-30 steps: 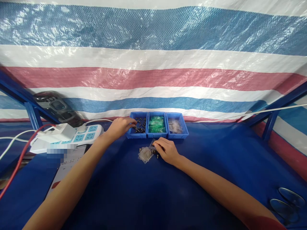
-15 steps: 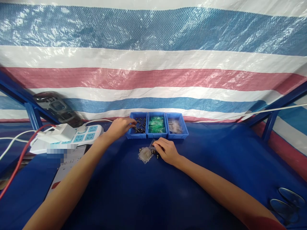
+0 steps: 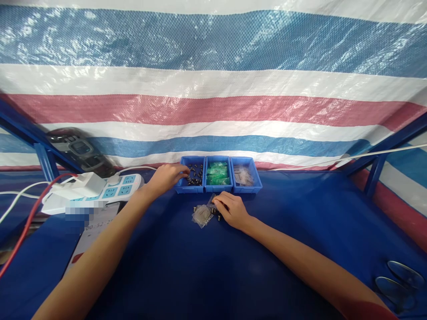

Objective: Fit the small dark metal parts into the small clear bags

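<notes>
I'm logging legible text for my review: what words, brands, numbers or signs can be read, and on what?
"00:52:2", last digit unclear: screen of the flat, pale-screened phone.
Too blurred to read: marks on the black-and-grey device.
No readable text: white power strip with blue sockets, blue plastic bins, clear plastic packets.

Rear enclosure: glossy woven plastic sheeting point(image 3: 213, 109), horizontal stripes in blue, white and red, lightly creased. Bright glare is noted on its upper bands. Blue frame members point(image 3: 376, 171) slope along both sides, with short uprights near the tabletop's far corners. Tabletop point(image 3: 283, 284): deep blue, smooth surface, faint sheen; its far edge lies near the sheeting. Striped sheeting also shows beyond both side frames.
</notes>
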Action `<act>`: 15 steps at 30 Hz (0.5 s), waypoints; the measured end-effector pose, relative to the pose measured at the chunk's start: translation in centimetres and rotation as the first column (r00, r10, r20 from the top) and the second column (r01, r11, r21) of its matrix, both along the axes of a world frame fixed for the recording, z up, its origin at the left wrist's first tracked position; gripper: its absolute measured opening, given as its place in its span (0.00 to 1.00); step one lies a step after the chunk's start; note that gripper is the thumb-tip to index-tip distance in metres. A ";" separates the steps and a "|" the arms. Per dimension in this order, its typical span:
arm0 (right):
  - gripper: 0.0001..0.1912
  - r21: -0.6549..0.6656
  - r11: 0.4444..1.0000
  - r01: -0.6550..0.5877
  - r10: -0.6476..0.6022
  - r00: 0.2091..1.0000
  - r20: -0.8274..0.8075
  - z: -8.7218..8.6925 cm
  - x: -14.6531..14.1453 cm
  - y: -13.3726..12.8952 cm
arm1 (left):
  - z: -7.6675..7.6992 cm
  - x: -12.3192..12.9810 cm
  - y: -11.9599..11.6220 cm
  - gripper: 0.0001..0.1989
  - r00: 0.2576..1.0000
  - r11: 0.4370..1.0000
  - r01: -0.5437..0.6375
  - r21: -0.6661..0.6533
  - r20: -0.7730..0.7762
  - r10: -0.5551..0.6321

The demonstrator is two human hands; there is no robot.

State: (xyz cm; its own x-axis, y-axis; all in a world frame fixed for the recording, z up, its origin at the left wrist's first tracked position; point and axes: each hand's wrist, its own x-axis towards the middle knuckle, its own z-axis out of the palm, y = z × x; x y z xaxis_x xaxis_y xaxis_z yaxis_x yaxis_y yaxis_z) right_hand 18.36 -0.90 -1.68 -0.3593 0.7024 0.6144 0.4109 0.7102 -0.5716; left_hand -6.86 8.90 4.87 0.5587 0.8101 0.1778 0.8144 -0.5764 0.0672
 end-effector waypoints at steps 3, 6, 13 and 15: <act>0.13 0.009 1.000 -0.006 0.006 1.000 -0.007 0.0 0.0 0.0 | 0.0 0.0 0.0 0.14 1.000 1.000 -0.006 -0.002 0.006 0.006; 0.13 0.014 1.000 -0.006 0.007 1.000 -0.007 0.0 0.0 0.0 | 0.0 0.0 0.0 0.14 1.000 1.000 -0.012 -0.006 0.008 0.012; 0.13 0.013 1.000 -0.006 0.006 1.000 -0.007 0.0 0.0 0.0 | 0.0 0.0 0.0 0.15 1.000 1.000 -0.015 -0.012 0.002 0.015; 0.13 0.010 1.000 -0.005 0.005 1.000 -0.005 0.0 0.0 0.0 | 0.1 0.0 0.0 0.15 1.000 1.000 -0.013 -0.013 0.005 0.014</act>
State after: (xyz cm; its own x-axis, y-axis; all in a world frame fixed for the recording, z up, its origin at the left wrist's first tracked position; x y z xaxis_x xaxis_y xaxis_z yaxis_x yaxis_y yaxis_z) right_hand 18.34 -0.91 -1.69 -0.3597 0.6943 0.6234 0.4049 0.7181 -0.5661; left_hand -6.87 8.95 4.92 0.5468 0.8199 0.1697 0.8218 -0.5644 0.0786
